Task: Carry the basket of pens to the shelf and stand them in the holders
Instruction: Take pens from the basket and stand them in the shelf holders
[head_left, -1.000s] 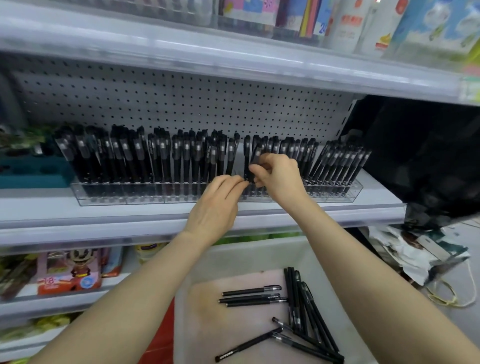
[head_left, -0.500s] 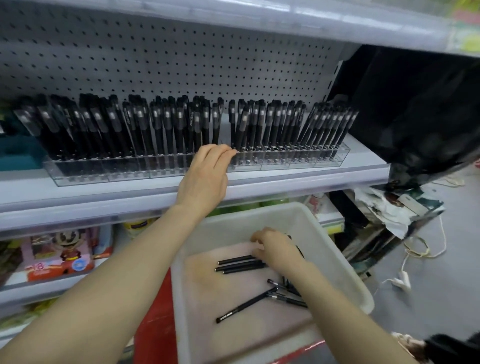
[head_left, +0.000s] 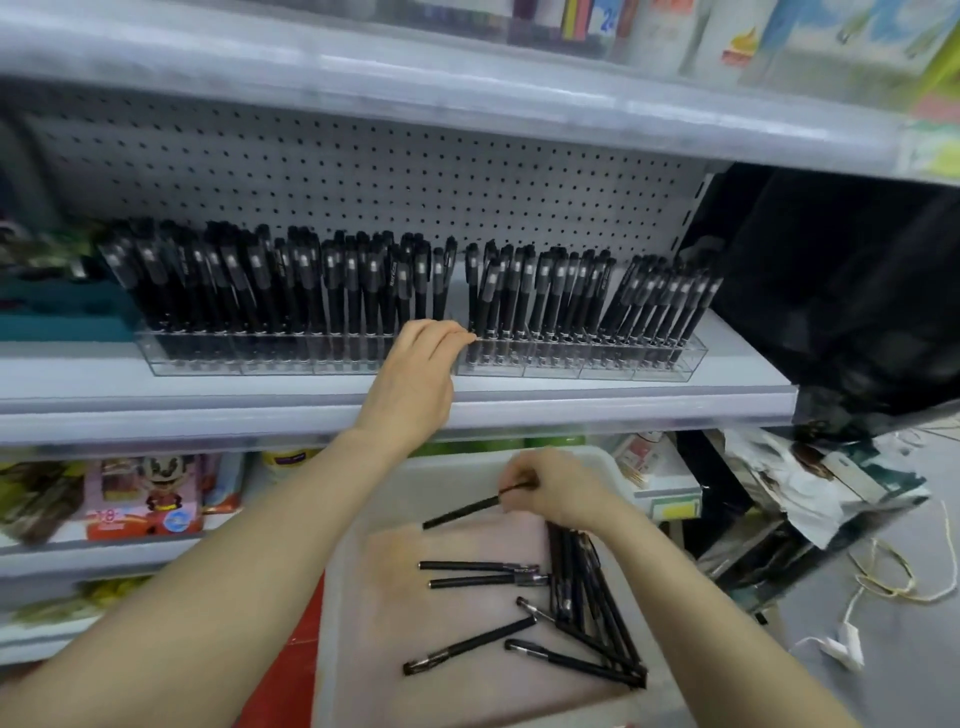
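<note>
- Most of the stocking looks done: the clear holders (head_left: 545, 366) on the shelf (head_left: 623, 400) across the middle of the frame are packed with standing pens (head_left: 332, 291), all black with grey-banded caps, upright or leaning slightly
- One narrow gap shows near the middle of the row, and it is likely the next slot to fill
- The white basket (head_left: 332, 649) sits at lower centre, below the shelf edge, so the carrying step is over
- A small scatter of loose pens (head_left: 483, 566) lies flat on its floor, some bundled at the right side; these remain to be stood up
- The right hand (head_left: 558, 488) pinches one black pen (head_left: 462, 512) by its capped end, above the basket's far rim
- The left hand (head_left: 415, 374) grasps nothing; its relaxed fingers rest against the holders' front beside the gap
</note>
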